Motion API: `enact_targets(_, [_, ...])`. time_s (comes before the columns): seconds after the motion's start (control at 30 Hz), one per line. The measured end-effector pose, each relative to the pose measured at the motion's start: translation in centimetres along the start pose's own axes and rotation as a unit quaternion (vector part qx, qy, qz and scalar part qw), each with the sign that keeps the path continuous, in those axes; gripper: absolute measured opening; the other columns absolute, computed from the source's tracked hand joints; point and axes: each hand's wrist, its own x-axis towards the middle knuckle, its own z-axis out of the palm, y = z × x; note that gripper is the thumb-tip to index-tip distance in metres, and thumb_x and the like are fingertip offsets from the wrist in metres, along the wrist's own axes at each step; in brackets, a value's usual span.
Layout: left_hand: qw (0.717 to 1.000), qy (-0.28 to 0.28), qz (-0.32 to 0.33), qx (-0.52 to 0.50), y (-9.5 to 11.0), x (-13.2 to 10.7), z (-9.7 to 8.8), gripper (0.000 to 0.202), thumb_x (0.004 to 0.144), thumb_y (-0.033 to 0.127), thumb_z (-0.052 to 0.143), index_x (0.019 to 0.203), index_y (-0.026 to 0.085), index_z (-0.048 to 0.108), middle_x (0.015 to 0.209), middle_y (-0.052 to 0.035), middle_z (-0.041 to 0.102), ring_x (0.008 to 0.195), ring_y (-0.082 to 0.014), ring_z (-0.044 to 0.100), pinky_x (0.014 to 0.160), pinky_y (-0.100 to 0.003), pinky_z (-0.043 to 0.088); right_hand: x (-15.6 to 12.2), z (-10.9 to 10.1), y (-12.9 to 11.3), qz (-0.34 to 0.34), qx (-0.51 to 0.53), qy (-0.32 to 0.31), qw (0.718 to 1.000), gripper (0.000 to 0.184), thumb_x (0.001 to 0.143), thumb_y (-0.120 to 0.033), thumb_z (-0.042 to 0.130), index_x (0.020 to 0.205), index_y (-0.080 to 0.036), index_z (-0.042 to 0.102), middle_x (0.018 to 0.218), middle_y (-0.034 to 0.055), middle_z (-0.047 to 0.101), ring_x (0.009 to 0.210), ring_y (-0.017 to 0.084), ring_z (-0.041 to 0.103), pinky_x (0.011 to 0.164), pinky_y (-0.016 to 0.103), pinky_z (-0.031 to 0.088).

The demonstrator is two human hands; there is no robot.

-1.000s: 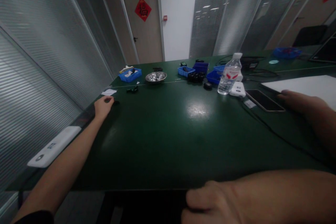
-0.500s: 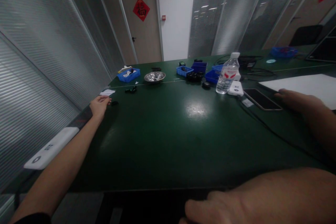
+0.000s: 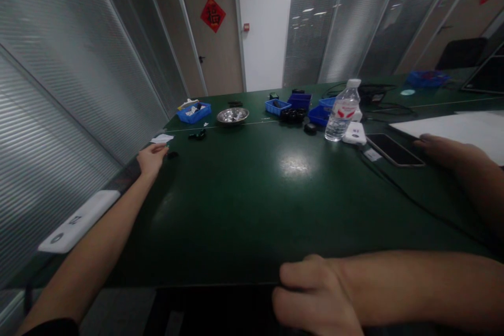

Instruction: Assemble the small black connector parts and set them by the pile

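Note:
My left hand (image 3: 151, 159) reaches far out along the table's left side, thumb and fingers pinched together. A tiny greenish bit shows at the fingertips, too small to name. Just beyond them lies a white slip of paper (image 3: 162, 138). A small black object (image 3: 172, 155) rests right beside the fingers. Close to me, at the table's near edge, my right hand (image 3: 315, 294) is closed with curled fingers. Whatever it may hold is hidden.
Another person's hand (image 3: 443, 148) lies by white sheets (image 3: 452, 128) at right, near a phone (image 3: 395, 149). A water bottle (image 3: 342, 111), blue trays (image 3: 277, 107), a metal bowl (image 3: 232, 116) and a blue basket (image 3: 194, 113) stand farther back. A white device (image 3: 79, 223) lies left.
My right hand has come up and forward over the near table edge, showing more of its curled fingers. My left hand has barely shifted and stays pinched.

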Motion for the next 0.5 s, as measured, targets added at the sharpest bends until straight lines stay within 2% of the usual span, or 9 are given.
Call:
enact_targets(0.07, [0.999, -0.001, 0.019, 0.048, -0.1, 0.0, -0.2, 0.035, 0.078, 0.029, 0.074, 0.109, 0.014, 0.076, 0.101, -0.0089, 0.078, 0.091, -0.0237, 0.073, 0.081, -0.030, 0.056, 1.3, 0.8, 1.4, -0.060, -0.005, -0.018, 0.998, 0.036, 0.091, -0.044, 0.063, 0.123, -0.061, 0.061, 0.077, -0.0091, 0.069, 0.052, 0.014, 0.054, 0.034, 0.029, 0.035])
enact_targets(0.13, [0.994, -0.010, 0.045, 0.094, -0.3, -0.1, -0.5, 0.033, 0.079, 0.033, 0.073, 0.107, 0.016, 0.078, 0.100, -0.0090, 0.079, 0.090, -0.0251, 0.073, 0.082, -0.032, 0.056, 3.1, 1.5, 3.3, -0.173, -0.007, -0.049, 0.984, 0.039, 0.094, -0.041, 0.060, 0.127, -0.061, 0.058, 0.081, -0.0099, 0.069, 0.047, 0.011, 0.048, 0.034, 0.028, 0.031])
enact_targets(0.2, [0.991, -0.022, 0.068, 0.116, -0.5, -0.1, -0.6, 0.033, 0.080, 0.036, 0.072, 0.106, 0.016, 0.079, 0.098, -0.0089, 0.079, 0.088, -0.0252, 0.073, 0.082, -0.032, 0.055, 4.8, 1.8, 4.9, -0.263, -0.038, -0.056, 0.962, 0.050, 0.096, -0.027, 0.057, 0.134, -0.059, 0.052, 0.086, -0.0107, 0.068, 0.048, 0.008, 0.045, 0.038, 0.025, 0.029])
enact_targets(0.23, [0.990, -0.026, 0.076, 0.120, -0.6, -0.1, -0.7, 0.033, 0.080, 0.037, 0.072, 0.105, 0.016, 0.079, 0.096, -0.0086, 0.079, 0.087, -0.0251, 0.073, 0.082, -0.032, 0.055, 5.6, 1.7, 5.4, -0.268, -0.056, -0.057, 0.960, 0.053, 0.097, -0.024, 0.054, 0.142, -0.052, 0.048, 0.089, -0.0084, 0.068, 0.051, 0.008, 0.048, 0.039, 0.025, 0.029])
enact_targets(0.3, [0.989, -0.033, 0.080, 0.117, -0.6, -0.1, -0.7, 0.034, 0.081, 0.037, 0.071, 0.107, 0.017, 0.079, 0.096, -0.0081, 0.079, 0.088, -0.0245, 0.072, 0.081, -0.031, 0.055, 6.6, 1.5, 6.1, -0.208, -0.061, -0.092, 0.972, 0.054, 0.101, -0.033, 0.046, 0.155, -0.027, 0.038, 0.096, 0.0006, 0.067, 0.061, 0.011, 0.054, 0.042, 0.028, 0.033])
enact_targets(0.33, [0.990, -0.034, 0.078, 0.112, -0.6, -0.2, -0.7, 0.035, 0.080, 0.037, 0.071, 0.108, 0.017, 0.078, 0.096, -0.0080, 0.079, 0.089, -0.0241, 0.072, 0.081, -0.030, 0.055, 7.0, 1.4, 6.2, -0.167, -0.047, -0.091, 0.981, 0.055, 0.102, -0.030, 0.043, 0.156, -0.022, 0.035, 0.099, 0.0025, 0.067, 0.065, 0.012, 0.057, 0.043, 0.028, 0.033])
enact_targets(0.4, [0.991, -0.035, 0.071, 0.103, -0.5, -0.2, -0.6, 0.035, 0.080, 0.035, 0.071, 0.109, 0.016, 0.078, 0.097, -0.0083, 0.078, 0.090, -0.0234, 0.072, 0.081, -0.029, 0.056, 7.3, 1.1, 6.1, -0.111, -0.021, -0.087, 0.990, 0.052, 0.104, -0.028, 0.041, 0.155, -0.020, 0.035, 0.100, 0.0031, 0.068, 0.069, 0.012, 0.059, 0.046, 0.026, 0.035])
enact_targets(0.5, [0.992, -0.036, 0.066, 0.098, -0.2, -0.4, -0.5, 0.035, 0.079, 0.033, 0.071, 0.108, 0.014, 0.078, 0.097, -0.0092, 0.078, 0.088, -0.0229, 0.073, 0.078, -0.028, 0.056, 7.3, 0.9, 5.9, -0.084, -0.007, -0.081, 0.993, 0.050, 0.105, -0.029, 0.041, 0.153, -0.021, 0.036, 0.100, 0.0027, 0.068, 0.071, 0.012, 0.060, 0.048, 0.026, 0.034])
